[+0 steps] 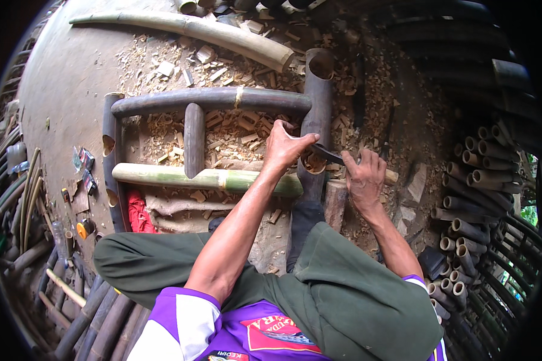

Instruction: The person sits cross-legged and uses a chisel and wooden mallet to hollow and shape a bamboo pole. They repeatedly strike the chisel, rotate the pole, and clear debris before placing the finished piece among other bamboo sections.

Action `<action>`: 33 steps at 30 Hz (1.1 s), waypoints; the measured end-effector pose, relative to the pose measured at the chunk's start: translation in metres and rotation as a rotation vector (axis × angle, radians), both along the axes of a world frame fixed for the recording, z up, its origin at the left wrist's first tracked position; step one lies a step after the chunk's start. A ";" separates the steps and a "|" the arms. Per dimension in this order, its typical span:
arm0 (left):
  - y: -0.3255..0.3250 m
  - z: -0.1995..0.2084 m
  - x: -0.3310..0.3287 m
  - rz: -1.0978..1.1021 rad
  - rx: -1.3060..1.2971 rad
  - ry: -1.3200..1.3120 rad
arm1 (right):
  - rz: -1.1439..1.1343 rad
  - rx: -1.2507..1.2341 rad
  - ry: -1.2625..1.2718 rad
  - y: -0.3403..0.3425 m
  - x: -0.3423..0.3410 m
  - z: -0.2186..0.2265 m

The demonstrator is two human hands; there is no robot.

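Observation:
A dark knife (327, 154) lies across a cut hole in the thick bamboo post (317, 114) of a frame. My right hand (366, 182) is closed around the knife, and a pale, handle-like end shows past my fingers. My left hand (285, 146) grips the post's left side, its thumb reaching across to the blade near the hole; some of its fingers are partly hidden. Joined to the post are a dark upper rail (211, 101) and a greenish lower rail (205, 177). A short upright (194, 139) stands between the rails, and a second post (111, 150) closes the left end.
A long pale bamboo pole (193, 27) lies beyond the frame among wood chips (168, 67). Cut bamboo tubes (482, 162) are stacked at right; more poles (102, 319) lie at lower left. A red cloth (140, 212) and an orange tape measure (85, 228) are at left.

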State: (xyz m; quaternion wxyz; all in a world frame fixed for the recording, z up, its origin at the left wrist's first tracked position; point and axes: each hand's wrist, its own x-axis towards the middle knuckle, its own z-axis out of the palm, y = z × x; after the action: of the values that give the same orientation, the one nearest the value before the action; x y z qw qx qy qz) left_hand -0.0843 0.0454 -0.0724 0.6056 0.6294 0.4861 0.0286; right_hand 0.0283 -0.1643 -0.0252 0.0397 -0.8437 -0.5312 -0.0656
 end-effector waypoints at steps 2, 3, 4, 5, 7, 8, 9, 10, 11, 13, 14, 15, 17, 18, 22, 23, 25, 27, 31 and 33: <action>-0.002 -0.004 -0.002 0.023 0.057 0.001 | 0.019 -0.026 -0.015 -0.001 0.002 -0.003; -0.004 -0.008 -0.005 0.072 0.055 -0.028 | 0.032 -0.043 -0.021 0.000 0.003 -0.003; -0.007 -0.013 -0.007 0.121 0.053 -0.058 | 0.062 -0.050 -0.020 0.003 0.005 -0.003; -0.009 -0.018 -0.010 0.171 0.052 -0.088 | 0.092 -0.057 -0.018 0.007 0.008 -0.001; -0.015 -0.018 -0.011 0.206 0.022 -0.112 | 0.135 -0.100 -0.009 0.010 0.015 0.002; -0.017 -0.018 -0.012 0.225 0.007 -0.123 | 0.148 -0.125 0.000 0.011 0.018 0.003; -0.019 -0.020 -0.013 0.244 -0.019 -0.156 | 0.166 -0.149 0.010 0.012 0.021 0.003; -0.022 -0.022 -0.014 0.263 -0.044 -0.188 | 0.183 -0.173 0.021 0.013 0.024 0.004; -0.024 -0.024 -0.015 0.283 -0.070 -0.220 | 0.205 -0.192 0.025 0.015 0.027 0.006; -0.029 -0.026 -0.016 0.313 -0.083 -0.235 | 0.241 -0.229 0.031 0.019 0.033 0.009; -0.031 -0.028 -0.016 0.328 -0.090 -0.243 | 0.273 -0.236 0.025 0.022 0.035 0.011; -0.032 -0.032 -0.018 0.352 -0.105 -0.273 | 0.308 -0.240 0.020 0.027 0.037 0.013; -0.035 -0.041 -0.023 0.400 -0.133 -0.334 | 0.365 -0.240 0.016 0.035 0.041 0.015; -0.037 -0.044 -0.023 0.423 -0.158 -0.362 | 0.383 -0.262 0.021 0.038 0.043 0.015; -0.043 -0.048 -0.019 0.493 -0.243 -0.414 | 0.475 -0.328 0.060 0.050 0.055 0.014; -0.043 -0.048 -0.017 0.505 -0.261 -0.413 | 0.508 -0.350 0.074 0.056 0.062 0.014; -0.042 -0.052 -0.020 0.492 -0.217 -0.373 | 0.592 -0.366 0.053 0.074 0.068 0.020; -0.038 -0.058 -0.028 0.484 -0.206 -0.335 | 0.598 -0.403 0.066 0.085 0.062 0.034; -0.014 0.004 -0.042 0.479 0.016 -0.309 | 0.281 -0.288 0.648 0.054 0.061 0.062; -0.015 0.020 -0.053 0.448 0.184 -0.291 | -0.052 -0.108 1.195 0.023 0.051 0.055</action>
State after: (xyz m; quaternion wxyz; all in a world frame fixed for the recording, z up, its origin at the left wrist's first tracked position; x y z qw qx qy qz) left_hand -0.1372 0.0303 -0.0527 0.5878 0.5480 0.5164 0.2958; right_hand 0.0795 -0.1409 0.0303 0.2870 -0.7481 -0.3984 0.4464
